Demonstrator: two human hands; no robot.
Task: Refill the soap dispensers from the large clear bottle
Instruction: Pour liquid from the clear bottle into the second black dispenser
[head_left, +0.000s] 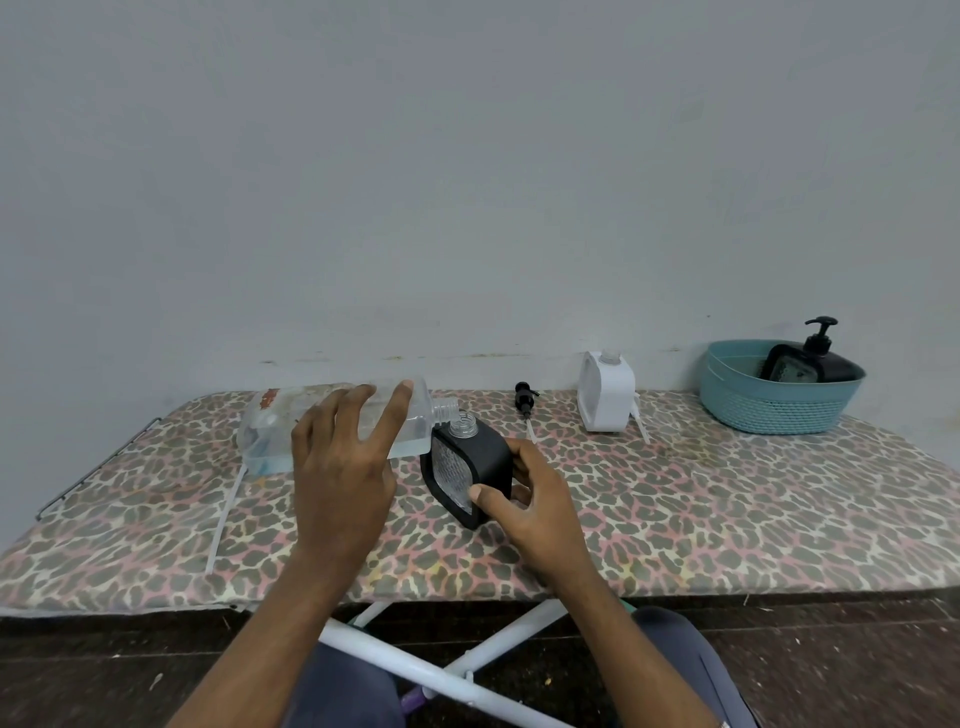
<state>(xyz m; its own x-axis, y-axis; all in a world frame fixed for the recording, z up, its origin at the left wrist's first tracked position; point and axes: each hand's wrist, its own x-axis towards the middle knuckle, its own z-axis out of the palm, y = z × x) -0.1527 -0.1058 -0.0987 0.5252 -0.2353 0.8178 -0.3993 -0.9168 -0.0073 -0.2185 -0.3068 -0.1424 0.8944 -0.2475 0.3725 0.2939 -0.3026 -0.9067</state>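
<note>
Risk: soap could run down the outside of the black dispenser (470, 470), because the large clear bottle (337, 421) lies almost level and its mouth sits just beside, not squarely over, the dispenser's small open neck.
Second risk: the dispenser, tilted toward 11 o'clock, may slip or tip on the padded counter (727, 509).
Left hand (345, 467): grip wrapped over the bottle's body.
Right hand (535, 499): grip grasping the dispenser's lower side.
Bottle look: clear, squared, little pale liquid left, pooled low.
Location: bottle at 9 o'clock of the dispenser, centre of counter.
White dispenser (607, 392): uncapped, at 2 o'clock.
</note>
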